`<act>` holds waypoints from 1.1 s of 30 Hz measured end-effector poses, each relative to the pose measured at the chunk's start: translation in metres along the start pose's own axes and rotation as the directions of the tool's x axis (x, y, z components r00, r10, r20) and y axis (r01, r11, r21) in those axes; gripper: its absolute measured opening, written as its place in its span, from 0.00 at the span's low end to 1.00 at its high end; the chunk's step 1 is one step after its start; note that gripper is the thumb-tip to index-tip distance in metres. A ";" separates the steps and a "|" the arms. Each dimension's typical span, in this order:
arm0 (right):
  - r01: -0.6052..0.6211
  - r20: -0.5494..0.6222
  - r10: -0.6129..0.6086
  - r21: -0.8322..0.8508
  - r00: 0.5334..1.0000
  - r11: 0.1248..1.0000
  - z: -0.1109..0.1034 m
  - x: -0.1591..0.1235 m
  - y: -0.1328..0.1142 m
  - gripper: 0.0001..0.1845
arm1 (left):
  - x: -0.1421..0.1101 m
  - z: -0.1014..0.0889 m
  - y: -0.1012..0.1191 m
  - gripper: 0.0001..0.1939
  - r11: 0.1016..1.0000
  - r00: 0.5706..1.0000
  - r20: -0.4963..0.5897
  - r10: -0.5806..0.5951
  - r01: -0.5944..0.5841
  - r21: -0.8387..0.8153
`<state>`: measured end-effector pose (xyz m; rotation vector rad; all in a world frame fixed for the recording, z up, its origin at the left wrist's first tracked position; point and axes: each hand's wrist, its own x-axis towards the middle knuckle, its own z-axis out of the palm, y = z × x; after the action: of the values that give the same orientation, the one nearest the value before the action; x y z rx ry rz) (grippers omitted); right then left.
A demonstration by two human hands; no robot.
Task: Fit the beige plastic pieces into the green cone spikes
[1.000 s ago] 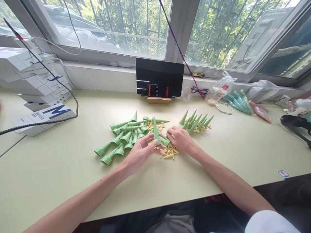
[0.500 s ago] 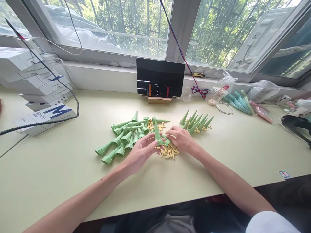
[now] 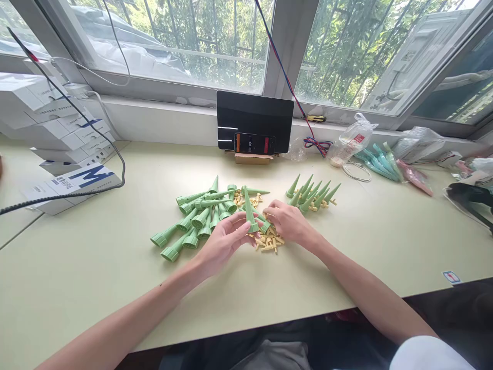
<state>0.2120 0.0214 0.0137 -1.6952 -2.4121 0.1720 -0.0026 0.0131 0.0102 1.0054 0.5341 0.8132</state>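
Green spike (image 3: 250, 213) stands in the left hand (image 3: 227, 239).

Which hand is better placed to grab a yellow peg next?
Right, I'd say. The right hand is beside the yellow pegs, though its fingertips are unclear; the left hand is holding a green cone.

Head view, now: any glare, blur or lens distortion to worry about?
Head view: windows partly washed out by daylight; streak reflections on the dark panel; desk edge and window frames look slanted, wide-angle style; soft, faint shadows on the desk; small print on the boxes unreadable; left hand fairly sharp.
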 end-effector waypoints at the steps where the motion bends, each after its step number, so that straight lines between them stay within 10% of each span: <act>1: 0.003 -0.006 -0.003 0.003 1.000 1.000 0.001 0.000 0.000 0.13 | 0.000 0.000 0.000 0.16 1.000 1.000 -0.001 -0.001 0.001 -0.002; 33: 0.019 -0.032 -0.022 -0.096 0.999 0.995 0.007 0.007 -0.002 0.12 | 0.002 -0.003 -0.002 0.14 1.000 1.000 0.002 0.008 -0.008 -0.003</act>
<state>0.2066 0.0270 0.0083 -1.6981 -2.4487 0.0252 -0.0027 0.0161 0.0065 1.0064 0.5275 0.8194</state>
